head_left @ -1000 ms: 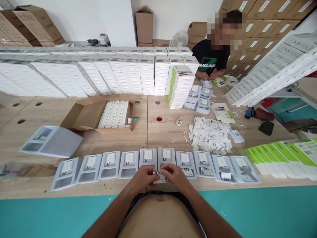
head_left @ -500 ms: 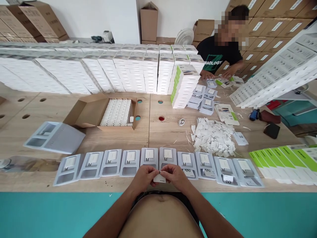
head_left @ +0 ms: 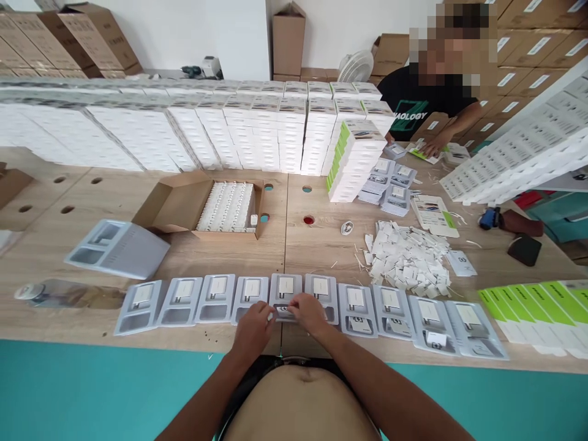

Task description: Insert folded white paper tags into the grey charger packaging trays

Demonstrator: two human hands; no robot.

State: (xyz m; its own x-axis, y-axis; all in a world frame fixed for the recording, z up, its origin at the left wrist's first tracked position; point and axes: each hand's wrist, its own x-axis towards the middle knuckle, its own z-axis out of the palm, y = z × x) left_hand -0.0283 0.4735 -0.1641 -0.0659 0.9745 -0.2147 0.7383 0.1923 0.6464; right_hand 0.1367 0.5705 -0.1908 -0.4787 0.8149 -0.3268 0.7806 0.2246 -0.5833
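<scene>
At the far left a clear plastic bottle (head_left: pixel 59 294) lies on its side on the pale wood-grain table (head_left: pixel 193 257), with a loose grey moulded tray (head_left: pixel 117 248) behind it. Next comes an open brown cardboard box (head_left: pixel 179 205) packed with rows of small white parts. Behind it runs a long wall of stacked white cartons (head_left: pixel 184 128); their print is too small to read.

Along the near edge stands a row of grey plastic trays (head_left: pixel 184 300), each a rounded rectangle with a white square piece in its upper pocket. The left hand (head_left: pixel 252 324) and the right hand (head_left: pixel 309 312) meet over the middle tray (head_left: pixel 285 291) of that row, forearms angling in from below. Their fingers are curled and drawn together, pinching a small white card with black marks (head_left: pixel 282 311) at the tray's lower pocket; the marks cannot be read. Whether the card already rests in the pocket is unclear.

To the right, the trays carry similar white cards in their lower pockets. Beyond them is a loose heap of white paper slips (head_left: pixel 407 260), then a stack of white boxes with green edges (head_left: pixel 353 162). At the right edge lie flat white-and-green sleeves (head_left: pixel 533 303). Across the table another person in a black shirt (head_left: pixel 413 107) with green lettering, partly readable as "NAOLOGY", rests a hand on printed sheets.
</scene>
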